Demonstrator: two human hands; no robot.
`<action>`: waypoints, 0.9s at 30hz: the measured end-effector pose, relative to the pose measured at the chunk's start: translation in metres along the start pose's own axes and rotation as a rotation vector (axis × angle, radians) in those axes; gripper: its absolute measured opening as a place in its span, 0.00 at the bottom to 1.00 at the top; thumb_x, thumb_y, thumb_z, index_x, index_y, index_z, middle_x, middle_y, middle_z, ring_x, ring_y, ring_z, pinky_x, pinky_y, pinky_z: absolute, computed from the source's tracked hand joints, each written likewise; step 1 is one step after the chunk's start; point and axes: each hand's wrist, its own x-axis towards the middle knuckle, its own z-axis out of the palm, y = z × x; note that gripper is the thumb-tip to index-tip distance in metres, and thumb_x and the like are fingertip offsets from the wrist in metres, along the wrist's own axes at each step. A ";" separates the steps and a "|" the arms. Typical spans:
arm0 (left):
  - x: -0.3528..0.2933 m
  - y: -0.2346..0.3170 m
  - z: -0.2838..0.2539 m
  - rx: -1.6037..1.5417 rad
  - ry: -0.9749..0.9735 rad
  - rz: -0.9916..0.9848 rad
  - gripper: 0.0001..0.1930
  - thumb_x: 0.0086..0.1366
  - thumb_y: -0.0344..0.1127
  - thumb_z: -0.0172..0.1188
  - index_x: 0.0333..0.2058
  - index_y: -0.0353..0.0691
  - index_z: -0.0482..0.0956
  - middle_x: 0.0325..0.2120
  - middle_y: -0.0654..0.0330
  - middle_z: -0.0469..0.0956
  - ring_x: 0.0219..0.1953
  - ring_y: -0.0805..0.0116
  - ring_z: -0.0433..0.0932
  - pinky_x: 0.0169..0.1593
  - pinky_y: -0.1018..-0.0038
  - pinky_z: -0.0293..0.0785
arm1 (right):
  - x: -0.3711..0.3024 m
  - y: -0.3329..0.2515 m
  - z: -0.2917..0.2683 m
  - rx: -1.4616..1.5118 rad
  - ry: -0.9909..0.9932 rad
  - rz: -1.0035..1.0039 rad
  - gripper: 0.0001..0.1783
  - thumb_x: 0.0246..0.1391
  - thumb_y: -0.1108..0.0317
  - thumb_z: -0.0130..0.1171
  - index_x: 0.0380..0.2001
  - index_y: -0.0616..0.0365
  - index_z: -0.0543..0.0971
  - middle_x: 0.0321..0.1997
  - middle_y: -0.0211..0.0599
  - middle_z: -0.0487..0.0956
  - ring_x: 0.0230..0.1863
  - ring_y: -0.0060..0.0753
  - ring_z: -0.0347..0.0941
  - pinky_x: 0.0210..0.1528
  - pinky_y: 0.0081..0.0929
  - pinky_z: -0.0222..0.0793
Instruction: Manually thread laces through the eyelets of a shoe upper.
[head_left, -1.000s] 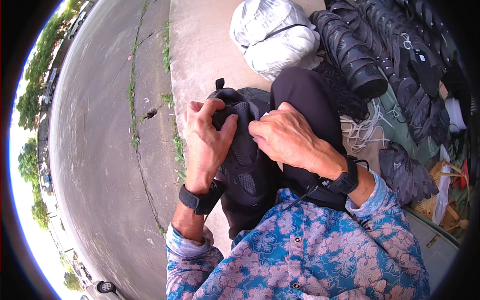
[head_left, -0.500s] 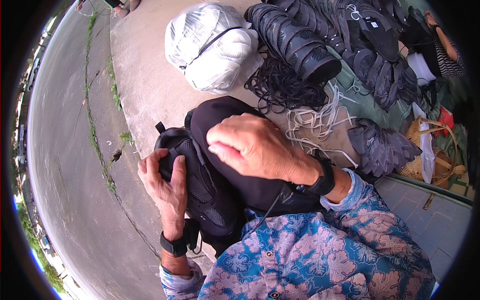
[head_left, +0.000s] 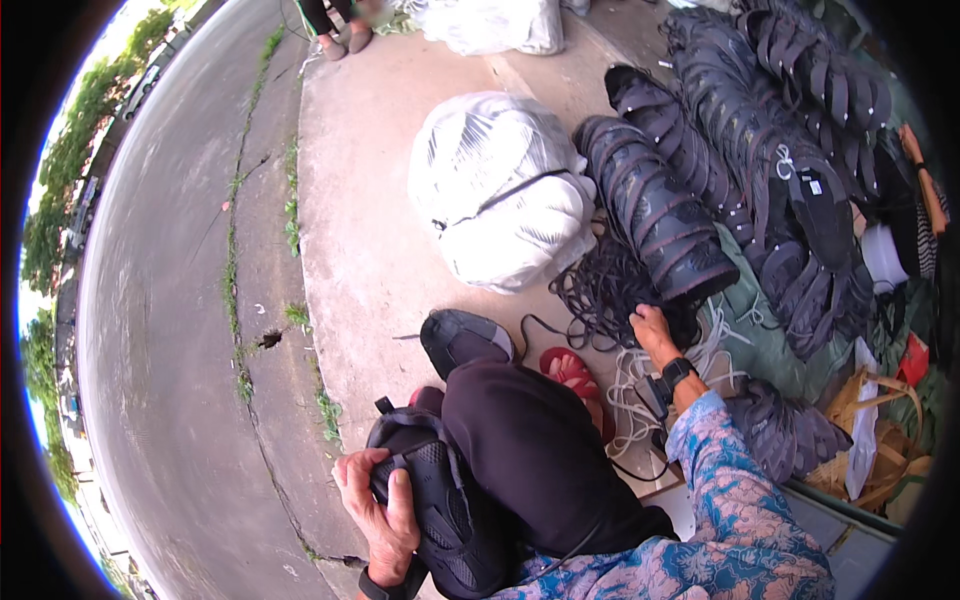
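Observation:
My left hand grips a black mesh shoe upper that rests against my dark-trousered leg, thumb on top of it. Stretched out to the far right, my right hand has its fingers curled together at the near edge of a tangled heap of black shoelaces. It looks pinched on the laces, though the fingertips are partly hidden. White shoelaces lie loose beside that wrist. Beyond my knee, another black shoe upper sits on the concrete.
A stuffed white plastic bag stands ahead. Long nested rows of dark shoe uppers spread at the right on a green sheet. A woven basket is at far right. Other people show at the top left and right edge.
My right hand has gone from above my lap forward and right to the black laces. The left keeps hold of the shoe upper. The view has shifted, revealing my red sandals and another upper.

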 end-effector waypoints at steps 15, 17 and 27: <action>-0.005 0.078 -0.022 -0.480 -0.413 0.054 0.20 0.71 0.45 0.44 0.41 0.33 0.77 0.34 0.52 0.78 0.38 0.58 0.76 0.44 0.68 0.72 | -0.261 -0.239 -0.143 0.525 -0.319 -1.033 0.09 0.59 0.74 0.51 0.39 0.60 0.79 0.30 0.35 0.78 0.28 0.25 0.75 0.32 0.22 0.71; -0.005 0.071 -0.021 -0.778 -0.801 -0.303 0.31 0.73 0.56 0.34 0.41 0.33 0.77 0.37 0.56 0.79 0.38 0.69 0.77 0.43 0.74 0.73 | -0.298 -0.254 -0.142 0.476 -0.415 -1.102 0.09 0.56 0.76 0.53 0.40 0.60 0.79 0.30 0.36 0.78 0.27 0.28 0.76 0.31 0.24 0.71; -0.010 0.069 0.012 -1.470 -1.165 -0.733 0.15 0.69 0.43 0.49 0.41 0.36 0.75 0.35 0.58 0.74 0.39 0.66 0.72 0.47 0.69 0.69 | -0.377 -0.257 -0.147 0.319 -0.528 -1.357 0.08 0.51 0.82 0.51 0.32 0.60 0.78 0.27 0.41 0.76 0.29 0.46 0.75 0.32 0.34 0.69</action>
